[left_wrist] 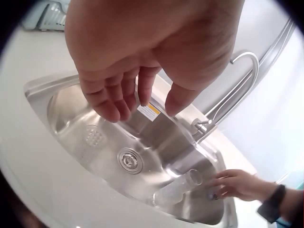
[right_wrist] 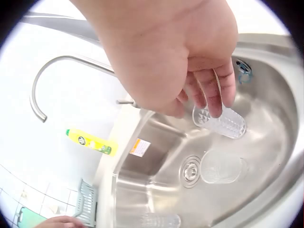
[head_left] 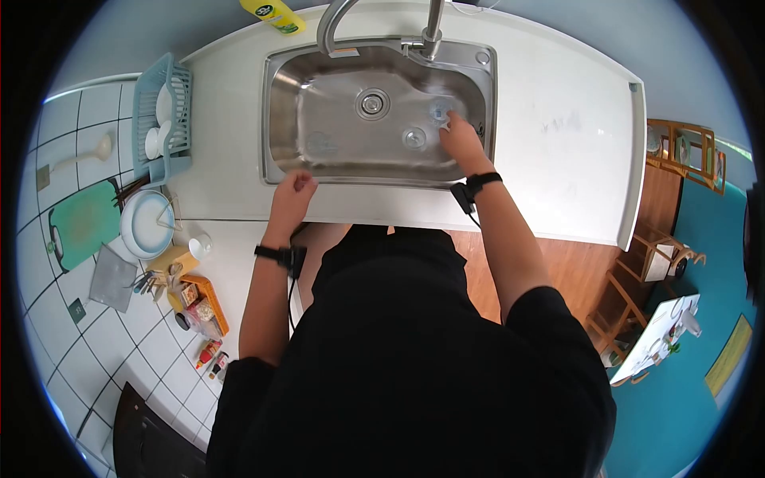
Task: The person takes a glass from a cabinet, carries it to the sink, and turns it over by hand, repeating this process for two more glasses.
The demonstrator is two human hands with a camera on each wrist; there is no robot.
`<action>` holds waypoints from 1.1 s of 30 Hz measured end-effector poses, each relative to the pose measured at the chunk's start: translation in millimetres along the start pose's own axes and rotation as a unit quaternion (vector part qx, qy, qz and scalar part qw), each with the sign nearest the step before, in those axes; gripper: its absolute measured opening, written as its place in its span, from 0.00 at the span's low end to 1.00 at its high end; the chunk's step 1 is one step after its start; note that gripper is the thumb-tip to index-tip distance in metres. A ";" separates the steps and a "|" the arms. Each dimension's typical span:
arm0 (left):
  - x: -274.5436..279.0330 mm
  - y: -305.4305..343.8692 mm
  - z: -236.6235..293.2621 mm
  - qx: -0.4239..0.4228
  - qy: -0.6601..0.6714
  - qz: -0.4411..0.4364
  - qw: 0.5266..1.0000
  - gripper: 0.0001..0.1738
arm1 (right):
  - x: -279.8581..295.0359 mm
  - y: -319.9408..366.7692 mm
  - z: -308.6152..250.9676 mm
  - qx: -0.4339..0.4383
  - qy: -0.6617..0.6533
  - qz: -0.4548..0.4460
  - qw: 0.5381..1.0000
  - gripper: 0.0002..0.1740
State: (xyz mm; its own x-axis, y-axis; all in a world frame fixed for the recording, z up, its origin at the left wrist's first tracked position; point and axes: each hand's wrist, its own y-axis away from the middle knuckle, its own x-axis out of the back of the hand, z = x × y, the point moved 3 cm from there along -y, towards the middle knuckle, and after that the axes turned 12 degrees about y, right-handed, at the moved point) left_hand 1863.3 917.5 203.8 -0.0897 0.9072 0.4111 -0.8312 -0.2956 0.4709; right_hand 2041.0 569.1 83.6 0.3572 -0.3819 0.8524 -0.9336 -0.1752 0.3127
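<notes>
My right hand (head_left: 464,145) reaches down into the right side of the steel sink (head_left: 335,171). Its fingertips overlap the rim of a clear diamond-patterned glass (right_wrist: 221,122), while the thumb shows a little apart from that rim. A ribbed clear glass (right_wrist: 222,167) stands close by, nearer the drain (head_left: 372,103). Toward the left side of the basin is another clear patterned glass (left_wrist: 94,136). My left hand (head_left: 293,195) hovers by the sink's front left rim, fingers loosely bent and holding nothing.
A curved faucet (head_left: 339,24) rises at the sink's back, beside a yellow bottle (head_left: 275,16). Left of the sink stands a blue dish rack (head_left: 163,119) with white dishes. Bowls, a cutting board (head_left: 84,223) and condiments line the left counter.
</notes>
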 end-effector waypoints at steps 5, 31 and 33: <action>-7.4 -99.4 -36.3 -0.060 -0.113 0.007 0.992 0.32 | 46.8 84.1 -18.4 0.064 -0.099 -0.022 0.993 0.14; 77.2 -77.8 44.0 -0.003 0.331 -0.256 0.908 0.15 | 110.6 211.0 -190.9 0.032 -0.207 0.081 0.974 0.23; 91.9 -43.4 68.0 -0.029 0.382 -0.257 0.887 0.18 | 124.2 205.3 -217.5 0.063 -0.211 0.087 0.971 0.30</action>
State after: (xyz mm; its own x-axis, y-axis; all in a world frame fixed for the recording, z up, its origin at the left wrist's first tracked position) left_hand 1928.4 993.4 274.2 -0.0184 0.8622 -0.5062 -0.8951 0.2114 0.3925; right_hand 1887.2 683.0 344.8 0.1989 -0.7498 0.6311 -0.9795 -0.1738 0.1022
